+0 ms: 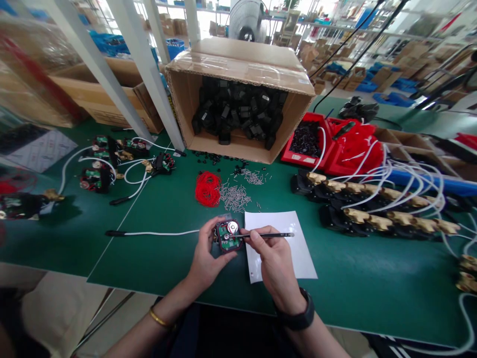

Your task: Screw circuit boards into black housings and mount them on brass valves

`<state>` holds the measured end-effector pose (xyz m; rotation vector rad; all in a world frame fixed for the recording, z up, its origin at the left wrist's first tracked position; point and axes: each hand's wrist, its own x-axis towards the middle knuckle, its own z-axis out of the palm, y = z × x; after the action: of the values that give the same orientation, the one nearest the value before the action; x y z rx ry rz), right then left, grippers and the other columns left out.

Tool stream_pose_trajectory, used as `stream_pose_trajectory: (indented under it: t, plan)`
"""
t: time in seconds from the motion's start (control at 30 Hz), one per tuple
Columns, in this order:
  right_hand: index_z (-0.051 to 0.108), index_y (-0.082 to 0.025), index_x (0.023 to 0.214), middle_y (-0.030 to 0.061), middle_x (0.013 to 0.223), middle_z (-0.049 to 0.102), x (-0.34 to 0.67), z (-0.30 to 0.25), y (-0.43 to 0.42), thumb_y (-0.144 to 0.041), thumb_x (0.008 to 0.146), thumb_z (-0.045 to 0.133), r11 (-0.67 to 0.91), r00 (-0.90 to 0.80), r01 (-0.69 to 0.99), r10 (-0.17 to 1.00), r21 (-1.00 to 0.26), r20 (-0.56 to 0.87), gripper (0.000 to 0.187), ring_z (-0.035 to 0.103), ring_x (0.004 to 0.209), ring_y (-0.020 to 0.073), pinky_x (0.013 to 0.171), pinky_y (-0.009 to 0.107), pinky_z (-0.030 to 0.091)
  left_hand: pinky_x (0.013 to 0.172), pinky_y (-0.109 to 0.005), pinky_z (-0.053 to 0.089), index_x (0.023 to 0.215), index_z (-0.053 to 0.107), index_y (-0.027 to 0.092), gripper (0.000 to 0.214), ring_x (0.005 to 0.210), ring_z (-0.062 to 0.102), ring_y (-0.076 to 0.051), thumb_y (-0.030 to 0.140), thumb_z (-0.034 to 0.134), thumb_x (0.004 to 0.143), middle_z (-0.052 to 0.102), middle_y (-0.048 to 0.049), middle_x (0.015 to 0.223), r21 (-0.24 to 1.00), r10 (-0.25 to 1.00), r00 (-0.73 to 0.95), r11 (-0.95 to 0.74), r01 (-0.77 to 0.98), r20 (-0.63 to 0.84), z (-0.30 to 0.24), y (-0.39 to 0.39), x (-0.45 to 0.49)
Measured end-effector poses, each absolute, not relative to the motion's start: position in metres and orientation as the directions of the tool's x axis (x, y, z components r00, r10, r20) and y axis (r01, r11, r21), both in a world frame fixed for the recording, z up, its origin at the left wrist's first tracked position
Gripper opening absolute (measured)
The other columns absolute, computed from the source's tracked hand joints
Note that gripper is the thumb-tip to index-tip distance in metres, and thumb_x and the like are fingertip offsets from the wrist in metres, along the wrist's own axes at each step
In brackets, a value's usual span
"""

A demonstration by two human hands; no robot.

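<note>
My left hand (206,258) is closed around the edge of a small open dark housing (228,242) with a green circuit board and a round silvery part inside. A white cable (160,233) runs left from it across the mat to a black end piece. Pinched in my right hand (276,261) is a slim black pen-like tool (274,235), its thin tip over the circuit board. Whether the tip touches the board I cannot tell. Beneath the right hand lies a white paper sheet (301,258).
Red rings (207,189) and small metal screws (235,199) lie behind the housing. A cardboard box (238,59) of black parts stands behind them. At right are red bins (301,158) and rows of brass-fitted units (387,221); further open units (95,176) lie left.
</note>
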<state>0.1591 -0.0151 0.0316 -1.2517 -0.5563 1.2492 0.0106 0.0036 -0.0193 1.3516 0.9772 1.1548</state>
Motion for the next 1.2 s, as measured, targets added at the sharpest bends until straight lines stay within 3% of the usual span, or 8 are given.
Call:
stream_pose_trajectory:
  t: [0.4,0.9,1.2]
  plan:
    - [0.062,-0.017,0.073,0.0050,0.077,0.070,0.1629,0.0345,-0.0111,-0.036,0.070,0.074,-0.188,0.279,-0.298,0.921,-0.936,-0.274,0.022,0.064,0.077,0.0199,0.073,0.032,0.047,0.107,-0.048,0.032,0.129,0.032,0.024,0.074,0.125,0.041,-0.027,0.022,0.075,0.068,0.043,-0.0118,0.132,0.991,0.970,0.204,-0.131,-0.014,0.131,-0.0223,0.0054,0.0087]
    - [0.061,-0.017,0.075,0.0041,0.077,0.070,0.1608,0.0338,-0.0092,-0.035,0.070,0.073,-0.191,0.280,-0.314,0.918,-0.930,-0.283,0.022,0.063,0.074,0.0186,0.074,0.034,0.047,0.106,-0.042,0.035,0.129,0.035,0.026,0.073,0.124,0.043,-0.025,0.019,0.075,0.068,0.045,-0.0081,0.131,0.988,0.968,0.197,-0.149,-0.036,0.153,-0.0227,0.0059,0.0089]
    - [0.060,-0.017,0.075,0.0048,0.078,0.070,0.1607,0.0351,-0.0091,-0.036,0.070,0.073,-0.188,0.287,-0.303,0.917,-0.934,-0.277,0.023,0.063,0.076,0.0195,0.074,0.034,0.047,0.106,-0.047,0.034,0.128,0.036,0.024,0.069,0.125,0.042,-0.027,0.021,0.074,0.070,0.044,-0.0107,0.133,0.983,0.962,0.206,-0.185,0.002,0.181,-0.0242,0.0060,0.0076]
